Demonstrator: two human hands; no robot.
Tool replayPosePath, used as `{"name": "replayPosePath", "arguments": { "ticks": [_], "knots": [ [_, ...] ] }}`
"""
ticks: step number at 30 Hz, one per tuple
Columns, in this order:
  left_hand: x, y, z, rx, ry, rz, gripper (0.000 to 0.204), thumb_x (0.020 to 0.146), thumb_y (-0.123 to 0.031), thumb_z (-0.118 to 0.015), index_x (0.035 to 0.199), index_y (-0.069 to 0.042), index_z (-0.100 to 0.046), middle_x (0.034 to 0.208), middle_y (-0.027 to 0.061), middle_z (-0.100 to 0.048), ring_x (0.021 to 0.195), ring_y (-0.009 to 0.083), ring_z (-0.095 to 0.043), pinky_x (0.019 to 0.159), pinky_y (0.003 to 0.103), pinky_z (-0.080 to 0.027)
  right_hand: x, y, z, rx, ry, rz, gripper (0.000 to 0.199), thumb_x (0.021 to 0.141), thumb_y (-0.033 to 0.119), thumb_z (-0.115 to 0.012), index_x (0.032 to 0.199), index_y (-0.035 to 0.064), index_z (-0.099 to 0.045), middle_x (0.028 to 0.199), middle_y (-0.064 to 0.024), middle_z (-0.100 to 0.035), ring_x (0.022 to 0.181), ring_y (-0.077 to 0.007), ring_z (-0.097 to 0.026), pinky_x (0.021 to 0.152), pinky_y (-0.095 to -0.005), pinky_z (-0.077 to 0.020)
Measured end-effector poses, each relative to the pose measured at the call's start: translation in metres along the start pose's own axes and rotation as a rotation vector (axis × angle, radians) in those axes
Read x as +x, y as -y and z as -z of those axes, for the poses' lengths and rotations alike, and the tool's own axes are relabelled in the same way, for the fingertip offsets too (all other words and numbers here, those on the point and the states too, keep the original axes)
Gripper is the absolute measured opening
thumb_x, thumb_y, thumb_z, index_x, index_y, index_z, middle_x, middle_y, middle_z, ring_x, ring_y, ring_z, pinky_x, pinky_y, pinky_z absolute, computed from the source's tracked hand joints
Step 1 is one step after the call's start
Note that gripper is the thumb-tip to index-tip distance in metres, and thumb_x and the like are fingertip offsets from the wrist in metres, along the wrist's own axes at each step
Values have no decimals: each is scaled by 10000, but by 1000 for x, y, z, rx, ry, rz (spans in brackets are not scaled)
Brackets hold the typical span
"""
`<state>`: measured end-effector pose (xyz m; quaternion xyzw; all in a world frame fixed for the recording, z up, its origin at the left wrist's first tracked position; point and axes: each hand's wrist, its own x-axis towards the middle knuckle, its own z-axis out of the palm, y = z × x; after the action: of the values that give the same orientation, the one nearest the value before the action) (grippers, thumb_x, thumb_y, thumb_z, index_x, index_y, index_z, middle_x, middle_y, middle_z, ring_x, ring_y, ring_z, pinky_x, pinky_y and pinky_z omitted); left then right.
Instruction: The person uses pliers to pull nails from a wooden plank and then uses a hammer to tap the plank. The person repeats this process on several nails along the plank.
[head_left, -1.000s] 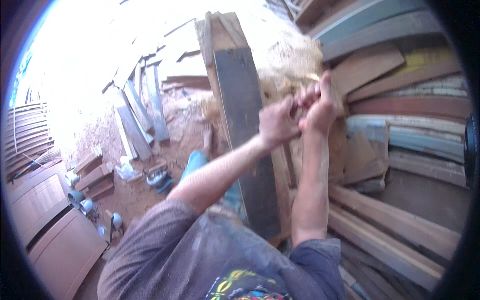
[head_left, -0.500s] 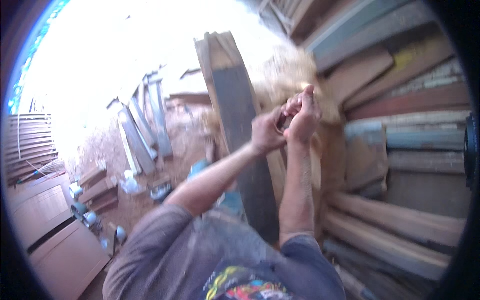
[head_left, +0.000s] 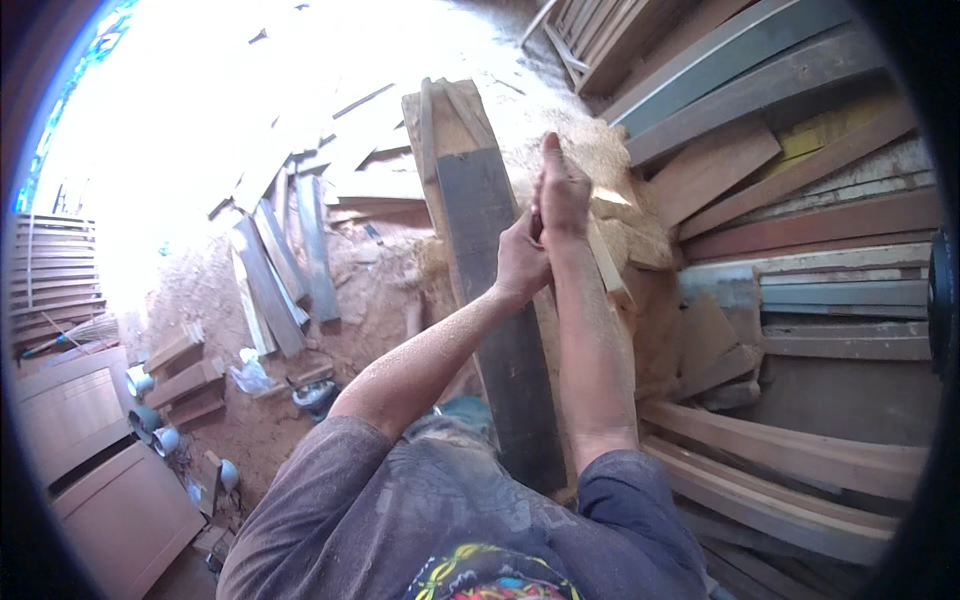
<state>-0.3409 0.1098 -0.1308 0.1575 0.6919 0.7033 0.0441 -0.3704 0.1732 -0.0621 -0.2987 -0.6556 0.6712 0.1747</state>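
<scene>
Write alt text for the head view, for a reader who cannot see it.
Seen from above, a person's left hand and right hand are pressed together over a long dark plank that runs away from the body; whether they hold anything cannot be told. A sawdust heap and stacked boards lie to the right, with scattered planks on the dirt to the left.

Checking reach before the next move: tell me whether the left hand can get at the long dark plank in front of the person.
Probably yes. The left hand is raised right beside the dark plank, pressed against the right hand, and nothing lies between it and the board. Both hands seem closed together around something small, so the left hand would have to let go first.
</scene>
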Motion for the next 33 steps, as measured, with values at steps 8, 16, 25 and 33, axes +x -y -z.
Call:
{"name": "replayPosePath", "arguments": {
  "ticks": [8, 16, 25, 33],
  "knots": [
    [-78, -42, -20, 340, 404, -174, 302, 791, -63, -724, 1014, -61, -520, 904, 128, -637, 871, 339, -688, 748, 470, -556, -117, 9, 151, -273, -37, -9, 488, 1085, 487, -602, 1136, 7, -675, 1035, -50, -632, 928, -136, -599, 870, -331, -498],
    [-111, -46, -25, 359, 584, -229, 340, 796, -199, -784, 988, -64, -537, 994, 100, -612, 982, 311, -640, 805, 447, -538, -179, -25, 185, 122, -162, -122, 643, 1029, 557, -642, 1369, 14, -584, 1003, -15, -591, 961, -129, -606, 922, -328, -536],
    [-63, -49, -9, 461, 414, -252, 428, 726, -119, -791, 1052, -64, -519, 1012, 107, -564, 994, 313, -594, 802, 435, -473, -129, -12, 152, 248, 50, -9, 570, 1086, 352, -620, 1505, -17, -500, 1182, -131, -676, 1129, -262, -689, 944, -404, -586],
    [-59, -46, -14, 458, 224, -210, 532, 694, -116, -793, 1157, -49, -541, 1059, 117, -587, 1030, 318, -611, 858, 427, -472, -103, -7, 143, 74, 126, -22, 544, 1108, 328, -580, 1515, -22, -493, 1292, -125, -639, 1188, -249, -660, 930, -356, -556]
  ]
}}
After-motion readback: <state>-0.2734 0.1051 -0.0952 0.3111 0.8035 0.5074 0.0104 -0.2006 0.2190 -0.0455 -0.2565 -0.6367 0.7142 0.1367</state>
